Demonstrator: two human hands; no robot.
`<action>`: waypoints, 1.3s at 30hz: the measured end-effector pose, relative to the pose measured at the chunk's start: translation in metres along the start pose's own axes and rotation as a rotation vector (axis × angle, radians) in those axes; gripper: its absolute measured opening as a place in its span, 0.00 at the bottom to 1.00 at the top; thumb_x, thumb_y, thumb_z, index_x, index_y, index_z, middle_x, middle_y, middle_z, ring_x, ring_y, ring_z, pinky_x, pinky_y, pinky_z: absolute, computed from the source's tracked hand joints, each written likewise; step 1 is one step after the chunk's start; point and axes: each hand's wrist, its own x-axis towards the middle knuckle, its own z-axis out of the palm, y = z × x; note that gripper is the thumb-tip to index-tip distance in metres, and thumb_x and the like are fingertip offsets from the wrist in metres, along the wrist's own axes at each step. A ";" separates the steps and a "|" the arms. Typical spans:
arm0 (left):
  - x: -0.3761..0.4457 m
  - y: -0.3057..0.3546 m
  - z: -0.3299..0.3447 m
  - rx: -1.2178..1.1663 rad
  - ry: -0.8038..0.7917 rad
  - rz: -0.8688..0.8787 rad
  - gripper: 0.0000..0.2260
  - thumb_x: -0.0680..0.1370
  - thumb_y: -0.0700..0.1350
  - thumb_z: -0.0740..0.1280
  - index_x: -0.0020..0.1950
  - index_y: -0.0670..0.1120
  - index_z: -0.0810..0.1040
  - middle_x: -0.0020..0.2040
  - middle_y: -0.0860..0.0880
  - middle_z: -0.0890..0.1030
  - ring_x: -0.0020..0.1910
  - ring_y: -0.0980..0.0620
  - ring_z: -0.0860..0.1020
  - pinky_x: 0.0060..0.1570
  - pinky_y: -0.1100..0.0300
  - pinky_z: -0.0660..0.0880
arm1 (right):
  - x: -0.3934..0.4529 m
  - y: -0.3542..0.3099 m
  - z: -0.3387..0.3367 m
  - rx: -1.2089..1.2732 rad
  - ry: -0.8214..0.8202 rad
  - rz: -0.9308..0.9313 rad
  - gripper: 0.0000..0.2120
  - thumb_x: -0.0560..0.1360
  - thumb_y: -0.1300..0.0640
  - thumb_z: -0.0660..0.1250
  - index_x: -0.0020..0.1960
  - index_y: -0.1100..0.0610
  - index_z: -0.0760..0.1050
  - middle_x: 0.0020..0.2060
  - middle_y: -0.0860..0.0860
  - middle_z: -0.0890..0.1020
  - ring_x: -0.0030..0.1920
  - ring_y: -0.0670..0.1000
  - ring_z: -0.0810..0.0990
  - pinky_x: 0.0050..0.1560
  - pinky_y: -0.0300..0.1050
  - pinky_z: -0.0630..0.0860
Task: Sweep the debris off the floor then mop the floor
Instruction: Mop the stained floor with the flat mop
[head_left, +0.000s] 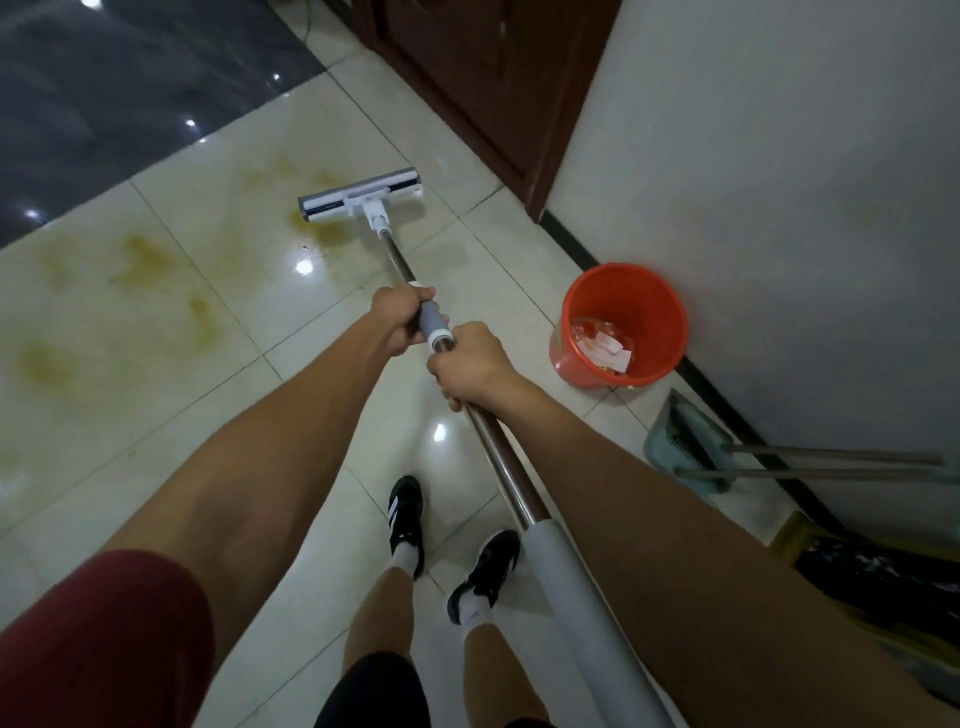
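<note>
A flat mop with a white and grey head (359, 195) lies on the pale glossy tile floor (156, 374), its metal pole (498, 457) running back toward me. My left hand (400, 319) grips the pole at the grey sleeve. Just behind it, my right hand (467, 364) grips the bare metal part. Yellow-brown stains (150, 265) spread over the tiles left of the mop head and under it. An orange bucket (623, 291) to the right holds scraps of paper and wrappers (602, 343).
A white wall with a black skirting (582, 249) runs along the right. A dark wooden door (488, 78) stands at the back. A teal dustpan and broom (691, 447) lean by the wall, a yellow and black object (872, 577) behind them. Dark tiles (130, 88) lie far left.
</note>
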 end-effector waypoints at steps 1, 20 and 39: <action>0.001 0.001 -0.011 -0.018 0.008 -0.002 0.10 0.80 0.36 0.66 0.60 0.39 0.70 0.43 0.41 0.77 0.35 0.45 0.79 0.39 0.48 0.80 | 0.001 -0.003 0.009 -0.020 -0.016 -0.007 0.08 0.73 0.66 0.64 0.52 0.67 0.76 0.38 0.60 0.79 0.26 0.56 0.78 0.26 0.43 0.75; 0.017 -0.008 -0.235 -0.281 0.231 -0.150 0.14 0.79 0.36 0.69 0.61 0.33 0.72 0.42 0.37 0.79 0.35 0.39 0.82 0.42 0.44 0.82 | 0.021 -0.077 0.192 -0.425 -0.295 -0.078 0.04 0.75 0.66 0.65 0.49 0.58 0.74 0.38 0.56 0.80 0.29 0.52 0.78 0.23 0.38 0.72; 0.092 0.045 -0.336 -0.658 0.504 -0.184 0.15 0.81 0.36 0.66 0.65 0.32 0.70 0.58 0.30 0.77 0.42 0.38 0.80 0.51 0.42 0.79 | 0.145 -0.163 0.284 -0.873 -0.590 -0.291 0.08 0.77 0.63 0.64 0.56 0.59 0.74 0.43 0.52 0.78 0.33 0.44 0.72 0.30 0.36 0.64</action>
